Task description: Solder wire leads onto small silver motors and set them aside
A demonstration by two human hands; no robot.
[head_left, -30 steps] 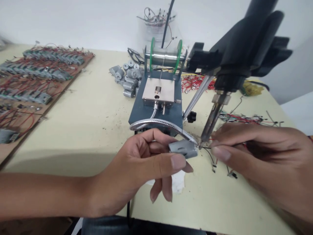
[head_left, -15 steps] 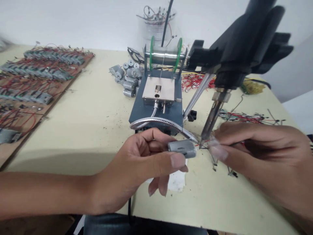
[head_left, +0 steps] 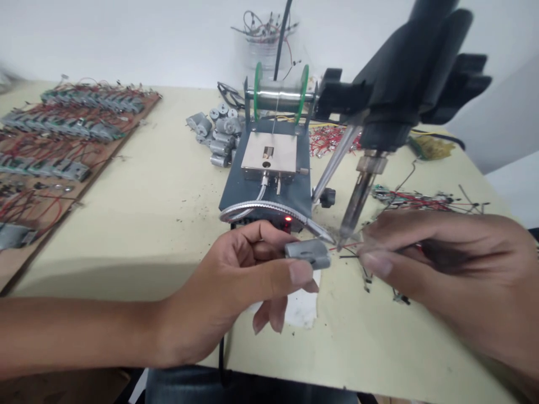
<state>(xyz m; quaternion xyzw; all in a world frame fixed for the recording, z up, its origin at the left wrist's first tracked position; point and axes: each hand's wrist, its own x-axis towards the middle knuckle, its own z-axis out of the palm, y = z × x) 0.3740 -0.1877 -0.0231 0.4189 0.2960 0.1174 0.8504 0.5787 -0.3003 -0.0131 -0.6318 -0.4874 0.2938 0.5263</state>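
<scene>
My left hand (head_left: 236, 275) holds a small silver DC motor (head_left: 308, 253) between thumb and fingers, with its end pointing right. My right hand (head_left: 442, 258) pinches a thin red wire (head_left: 347, 246) at the fingertips and leads it towards the motor. Just above that wire, the tip of a soldering iron (head_left: 357, 197) points down, close to the motor's end. A black clamp (head_left: 400, 95) holds the iron. The end of a flexible metal solder feed tube (head_left: 320, 230) reaches the same spot. The motor's terminals are hidden.
A blue solder feeder (head_left: 265, 191) with a wire spool (head_left: 280, 95) stands behind my hands. Loose motors (head_left: 219, 134) lie beside it. A wooden board (head_left: 110, 147) carries rows of wired motors on the left. Loose wires (head_left: 416, 199) lie right; a clear cup (head_left: 265, 47) holds more.
The whole view has shifted slightly left and up, and my hands with the motor shifted with it. A small red light now shows on the feeder's front.
</scene>
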